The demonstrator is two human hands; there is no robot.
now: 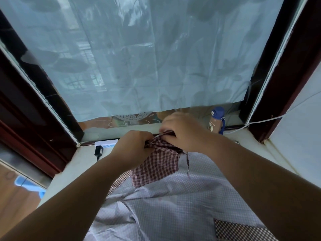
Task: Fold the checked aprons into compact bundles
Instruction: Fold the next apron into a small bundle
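Note:
A red-and-white checked apron (157, 166) hangs bunched in the air above the windowsill. My left hand (132, 147) grips its gathered top edge from the left. My right hand (182, 132) pinches the same edge just to the right, fingers curled over the cloth. A thin strap (187, 162) dangles from the bundle. Under it a pale blue-grey checked apron (173, 206) lies spread on the sill, with a dark checked patch (241, 230) at its near right corner.
A blue-capped bottle (216, 120) stands at the back right by the window. A white power strip (106, 143) and a black plug (98, 151) lie at the back left. A translucent curtain (147, 58) hangs behind. Dark wooden frames flank the sill.

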